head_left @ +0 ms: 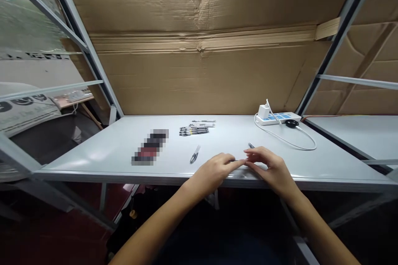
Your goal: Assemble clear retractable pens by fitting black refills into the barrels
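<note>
My left hand (219, 167) is closed in a pinch just above the front of the white table. A thin dark piece (232, 160), apparently part of a pen, shows between its fingers. My right hand (270, 166) meets it fingertip to fingertip, also pinched; whatever lies between those fingers is too small and covered to make out. Just behind the right fingers lies a short dark pen part (251, 145). To the left of both hands a clear pen barrel with a dark end (195, 155) rests on the table. Farther back lie several pens (194, 131) side by side.
A blurred dark and red item (150, 148) lies on the left of the table (105, 155). At the back right stands a white power strip (278, 118) with a plugged-in charger (263, 111), a looped white cable (300, 148) and a black round piece (291, 123). Cardboard (199, 74) walls the back.
</note>
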{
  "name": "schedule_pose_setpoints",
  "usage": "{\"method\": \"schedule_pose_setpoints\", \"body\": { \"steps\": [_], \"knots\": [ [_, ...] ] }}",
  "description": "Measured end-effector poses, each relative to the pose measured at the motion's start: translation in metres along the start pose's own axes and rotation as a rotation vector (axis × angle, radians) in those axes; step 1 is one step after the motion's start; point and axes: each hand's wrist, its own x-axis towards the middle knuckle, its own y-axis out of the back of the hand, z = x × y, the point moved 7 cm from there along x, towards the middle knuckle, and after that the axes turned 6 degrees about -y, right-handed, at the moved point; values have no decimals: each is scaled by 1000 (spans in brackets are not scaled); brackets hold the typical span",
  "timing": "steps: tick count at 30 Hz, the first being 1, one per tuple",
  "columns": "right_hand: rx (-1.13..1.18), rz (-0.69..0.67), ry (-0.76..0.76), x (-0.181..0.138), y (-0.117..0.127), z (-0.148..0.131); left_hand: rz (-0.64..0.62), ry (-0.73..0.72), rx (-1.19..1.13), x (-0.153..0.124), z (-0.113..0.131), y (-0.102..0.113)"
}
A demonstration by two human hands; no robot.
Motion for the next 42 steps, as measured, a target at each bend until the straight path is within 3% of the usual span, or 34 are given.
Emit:
{"method": "schedule_pose_setpoints", "body": {
  "steps": [4,7,13,16,20,24,33,42],
  "knots": [
    [-56,-25,141,-3,-4,-12,-7,41,-89,0,-1,0],
    [-132,40,249,-8,-7,-24,18,148,-211,2,-4,4],
    [-170,27,309,-19,-21,-40,78,313,-462,1,-12,15],
    [-188,71,354,-17,-14,-40,103,365,-514,-2,-19,18],
    [-364,176,204,0,6,-15,125,399,-429,-5,-28,19],
    [-602,81,-36,14,8,16,125,410,-373,-5,-31,17],
    [-99,-156,-55,5,-8,-3,129,394,-273,-7,-31,17],
    [-25,-98,-4,4,-12,-8,166,410,-281,-9,-33,16]
  ]
}}
